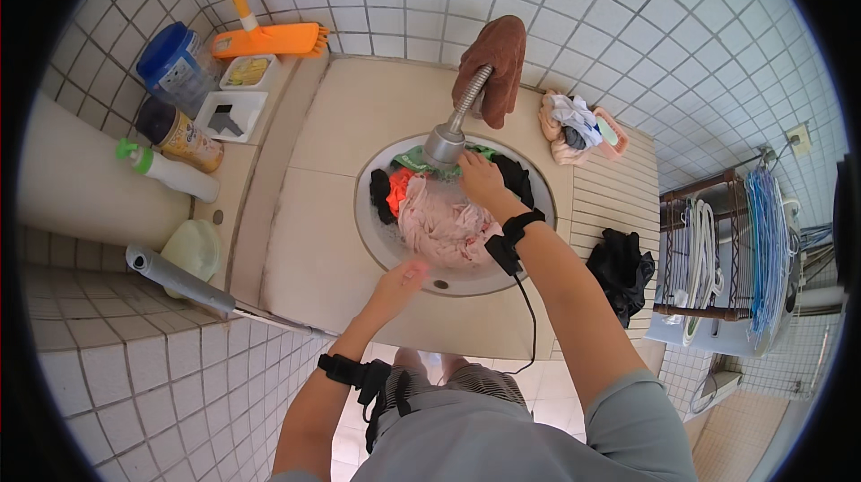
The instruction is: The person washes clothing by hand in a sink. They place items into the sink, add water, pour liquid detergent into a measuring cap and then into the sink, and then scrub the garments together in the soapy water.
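Observation:
A round white basin [362, 229] set in the counter holds wet clothes in water. A pale pink garment [439, 222] fills its middle, with an orange-red cloth [401, 188], black cloth [513, 179] and green cloth [411, 159] around it. Over the far side hangs a metal faucet head [444, 147] on a flexible neck. My right hand [482, 182] reaches over the basin, fingertips against the faucet head's right side; whether they grip it is unclear. My left hand [400, 288] hovers by the near left rim, empty, its fingers loosely apart and slightly blurred.
Brown cloth [495, 69] drapes over the faucet's base. Crumpled clothes [574, 128] and a soap dish [612, 134] sit back right; a black bag-like heap [621, 271] lies nearer. Bottles [175, 173], white trays [231, 116] and an orange brush [269, 40] line the left ledge. Hangers [767, 244] hang right.

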A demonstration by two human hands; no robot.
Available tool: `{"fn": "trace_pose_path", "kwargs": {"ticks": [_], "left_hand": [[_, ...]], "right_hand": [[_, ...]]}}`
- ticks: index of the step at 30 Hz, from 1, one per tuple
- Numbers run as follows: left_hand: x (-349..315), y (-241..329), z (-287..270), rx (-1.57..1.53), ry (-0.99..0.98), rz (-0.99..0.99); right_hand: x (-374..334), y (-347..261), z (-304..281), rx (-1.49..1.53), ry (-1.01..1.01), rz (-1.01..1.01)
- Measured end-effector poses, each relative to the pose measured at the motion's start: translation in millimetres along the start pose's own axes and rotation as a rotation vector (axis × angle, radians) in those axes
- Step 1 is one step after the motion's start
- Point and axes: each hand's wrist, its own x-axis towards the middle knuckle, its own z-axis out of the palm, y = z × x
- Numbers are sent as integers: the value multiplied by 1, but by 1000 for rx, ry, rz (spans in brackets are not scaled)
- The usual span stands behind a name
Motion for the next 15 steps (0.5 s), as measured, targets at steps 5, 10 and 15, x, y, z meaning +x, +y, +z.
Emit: {"fn": "trace_pose_path", "kwargs": {"ticks": [5,10,15], "left_hand": [[5,-5,-18,-41,-28,-25],[25,6,-29,28,-110,-41],[54,17,-27,232,-162,31]], "right_hand": [[0,-11,19,-123,-483,268],[-35,-31,6,-153,-369,90],[-67,-52,-55,-39,-354,99]]}}
